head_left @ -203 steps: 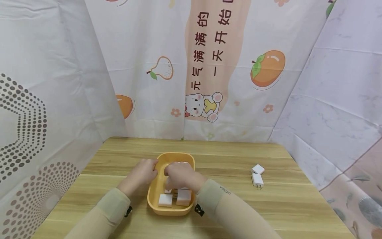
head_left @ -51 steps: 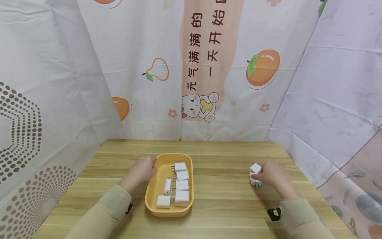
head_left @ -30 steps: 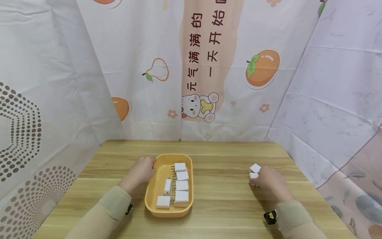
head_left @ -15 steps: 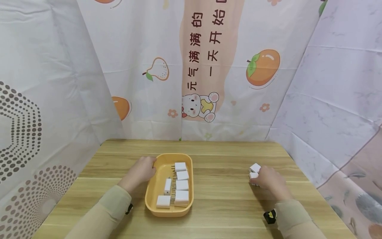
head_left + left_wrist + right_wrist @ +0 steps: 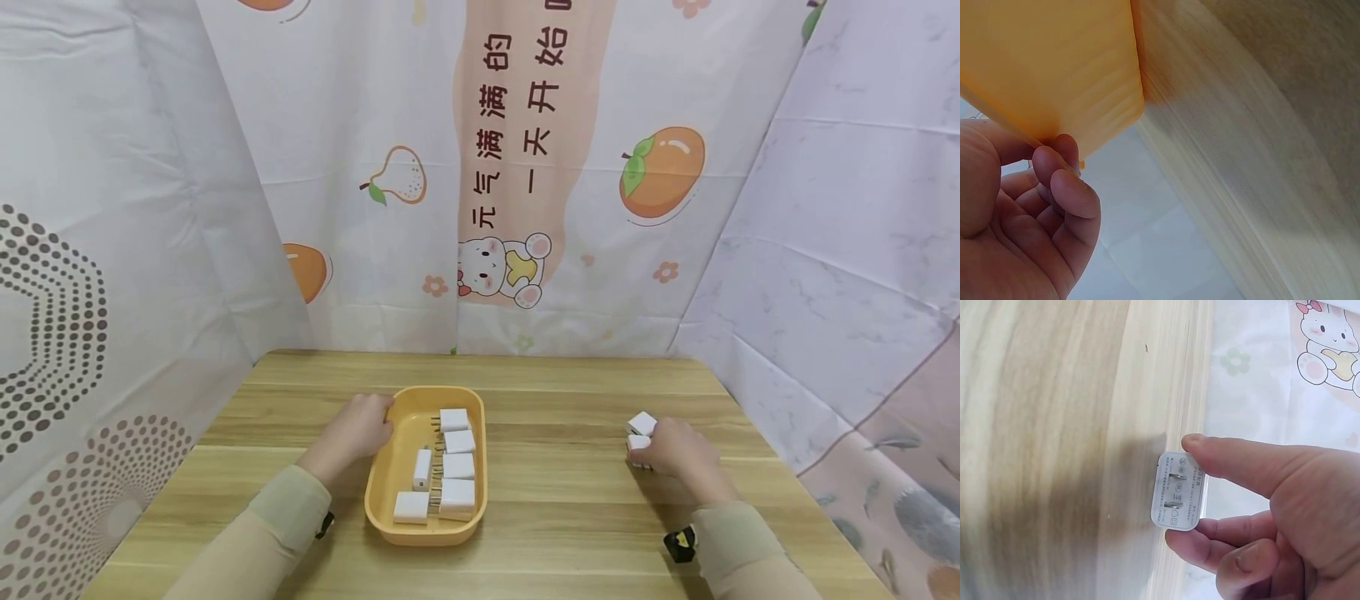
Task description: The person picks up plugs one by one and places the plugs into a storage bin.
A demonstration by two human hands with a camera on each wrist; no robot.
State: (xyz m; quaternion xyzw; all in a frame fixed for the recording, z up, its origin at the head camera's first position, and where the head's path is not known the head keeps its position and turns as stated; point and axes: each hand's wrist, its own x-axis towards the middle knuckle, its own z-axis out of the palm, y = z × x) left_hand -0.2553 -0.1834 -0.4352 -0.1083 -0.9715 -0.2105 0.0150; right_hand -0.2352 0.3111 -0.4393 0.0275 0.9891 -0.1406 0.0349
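Observation:
At the left rim of a yellow plastic tray (image 5: 427,537), my left hand (image 5: 352,432) pinches the edge; the left wrist view shows thumb and fingertips on the tray wall (image 5: 1079,62). Several white charger plugs (image 5: 457,467) lie inside, most in a column along the right side with prongs pointing left. Over to the right, my right hand (image 5: 681,454) pinches another white charger plug (image 5: 637,442) by its sides. In the right wrist view its printed face and two metal prongs (image 5: 1175,477) show between thumb and fingers. One more white charger plug (image 5: 642,422) lies just behind it.
The wood-grain table (image 5: 555,517) runs between the tray and the right-hand chargers. A printed curtain (image 5: 375,250) hangs at its back edge, with more cloth on both sides.
Several seconds ago my right hand was inside the tray; it has since moved right to the two chargers and taken hold of the nearer one. Over the last second both hands stay nearly still.

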